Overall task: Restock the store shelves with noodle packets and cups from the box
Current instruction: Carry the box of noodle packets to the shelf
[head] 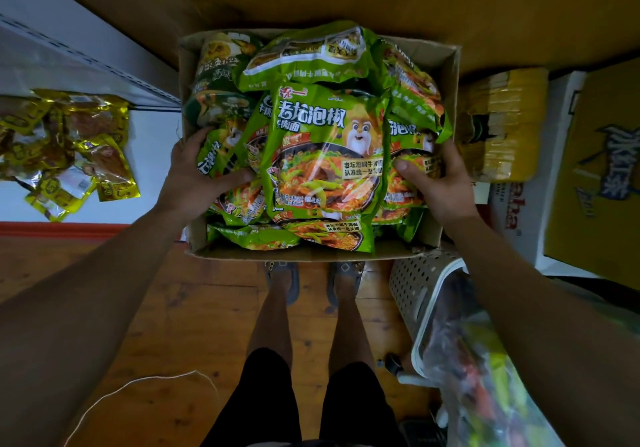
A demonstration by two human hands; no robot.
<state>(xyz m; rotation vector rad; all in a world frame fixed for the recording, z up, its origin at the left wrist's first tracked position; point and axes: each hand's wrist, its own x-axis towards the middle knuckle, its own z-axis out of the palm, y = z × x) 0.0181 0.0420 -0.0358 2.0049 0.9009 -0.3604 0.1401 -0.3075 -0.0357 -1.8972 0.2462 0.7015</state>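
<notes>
- Head view, looking straight down. Cardboard box sits just ahead of the person's shoes, open at the top.
- Box is heaped with green noodle packets; the one in the middle lies face up, print readable, and others lie tilted or upside down around it.
- Cups — green lids — lie in the box's far-left corner, partly under packets.
- Left hand is at the left side of the heap: thumb laid across the packet fronts, fingers curled round the outer edge. It grips packets.
- Right hand is at the right side: thumb pressed on a packet front, fingers behind, out of sight. It also grips packets.
- The bunch between the two hands is inside the box; I cannot tell whether it is lifted clear of the packets below.
- Left of box: white shelf with a loose pile of yellow pouches.
- Right of box: yellow wrapped stack, printed cartons beyond it.
- Near right — white perforated basket.
- Wooden floor, with a white string lying on it.
</notes>
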